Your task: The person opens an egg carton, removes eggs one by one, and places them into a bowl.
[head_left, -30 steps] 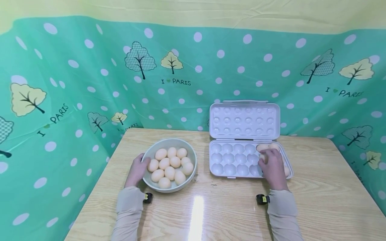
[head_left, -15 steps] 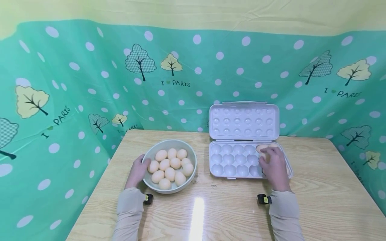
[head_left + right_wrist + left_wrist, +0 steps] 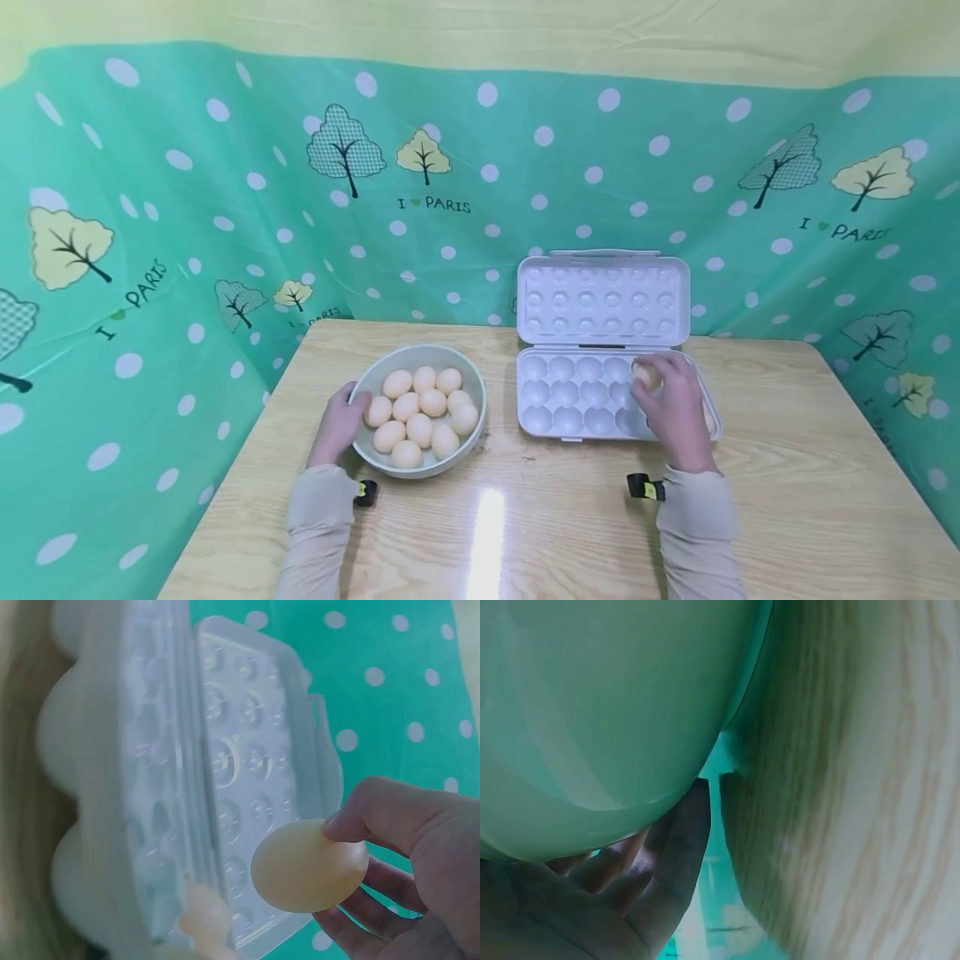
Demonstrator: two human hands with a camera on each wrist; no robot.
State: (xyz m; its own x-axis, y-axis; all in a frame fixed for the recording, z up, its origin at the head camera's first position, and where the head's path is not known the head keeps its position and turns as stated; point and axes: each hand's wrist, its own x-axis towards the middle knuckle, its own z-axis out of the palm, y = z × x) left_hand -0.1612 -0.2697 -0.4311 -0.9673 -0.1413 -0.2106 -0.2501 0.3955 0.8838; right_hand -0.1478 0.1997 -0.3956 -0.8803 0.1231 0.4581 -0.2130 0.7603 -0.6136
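At the left of the head view my left hand [image 3: 342, 423] grips the side of a pale green bowl [image 3: 384, 373], thumb over the rim. In the left wrist view its fingers [image 3: 682, 862] lie against the bowl's outer wall. Several eggs [image 3: 406, 407] fill the bowl. My right hand [image 3: 672, 408] pinches an egg [image 3: 307, 866] between thumb and fingers, held above the open egg carton [image 3: 567, 393]. Other eggs [image 3: 206, 915] sit in cups at the carton's right end, partly hidden by this hand. The carton's cups in the left columns hold nothing.
The carton's dimpled lid [image 3: 602, 302] stands raised at the back, near a green dotted curtain [image 3: 517, 179]. Everything rests on a wooden table [image 3: 540, 517], whose left edge runs close by the left forearm.
My right hand, which was lower over the carton's right end, has come up and slightly leftward with the egg. My left hand stays on the bowl.
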